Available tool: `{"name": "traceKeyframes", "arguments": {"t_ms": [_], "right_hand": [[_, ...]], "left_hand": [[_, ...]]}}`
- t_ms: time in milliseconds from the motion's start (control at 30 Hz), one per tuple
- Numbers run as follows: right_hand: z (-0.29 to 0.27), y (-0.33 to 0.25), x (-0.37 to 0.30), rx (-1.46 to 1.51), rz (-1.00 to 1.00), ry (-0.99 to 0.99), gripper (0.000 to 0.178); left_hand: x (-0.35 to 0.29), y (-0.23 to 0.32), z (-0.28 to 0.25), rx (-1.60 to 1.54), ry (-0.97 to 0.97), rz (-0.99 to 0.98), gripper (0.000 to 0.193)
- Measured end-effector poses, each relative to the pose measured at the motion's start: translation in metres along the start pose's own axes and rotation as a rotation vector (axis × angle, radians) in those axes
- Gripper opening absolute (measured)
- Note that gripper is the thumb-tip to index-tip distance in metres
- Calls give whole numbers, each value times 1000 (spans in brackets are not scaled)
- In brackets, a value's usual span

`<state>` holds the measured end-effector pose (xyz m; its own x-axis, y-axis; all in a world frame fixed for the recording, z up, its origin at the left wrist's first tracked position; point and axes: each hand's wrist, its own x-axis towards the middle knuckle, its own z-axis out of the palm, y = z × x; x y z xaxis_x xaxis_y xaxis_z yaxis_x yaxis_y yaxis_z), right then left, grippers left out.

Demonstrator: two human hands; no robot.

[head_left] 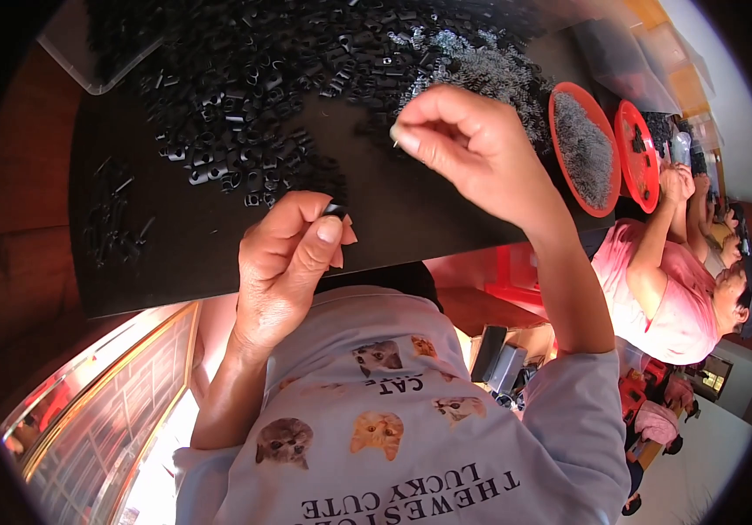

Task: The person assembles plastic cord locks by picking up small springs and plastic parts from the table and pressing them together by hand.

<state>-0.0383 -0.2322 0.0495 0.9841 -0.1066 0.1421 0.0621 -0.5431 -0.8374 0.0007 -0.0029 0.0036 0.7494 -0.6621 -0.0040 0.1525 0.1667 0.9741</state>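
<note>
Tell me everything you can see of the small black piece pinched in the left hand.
The small black piece looks like dark, slightly glossy plastic, the same kind as the loose black parts heaped on the black table. Only its top edge shows; the rest is hidden between the thumb and fingertips of the left hand, which holds it above the table's near edge. Its exact shape cannot be told. The right hand does not touch it.

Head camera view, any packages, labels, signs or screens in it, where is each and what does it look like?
Clear plastic bags: far right end of the black table, crumpled, see-through.
Printed shirt: lower middle, on the person, pale grey with cat pictures and dark lettering.
Clear plastic tray: top left corner, see-through, unlabelled.
No screens or signs can be made out.
</note>
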Motion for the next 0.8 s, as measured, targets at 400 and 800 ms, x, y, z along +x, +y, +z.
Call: {"name": "traceKeyframes", "arguments": {"t_ms": [400,800], "right_hand": [[33,-27,-4,355,102,-181,12],[44,-25,-11,527,84,-82,10]], "left_hand": [[1,-3,-2,3,-64,52,21],[2,-1,-3,-47,-35,35,25]]}}
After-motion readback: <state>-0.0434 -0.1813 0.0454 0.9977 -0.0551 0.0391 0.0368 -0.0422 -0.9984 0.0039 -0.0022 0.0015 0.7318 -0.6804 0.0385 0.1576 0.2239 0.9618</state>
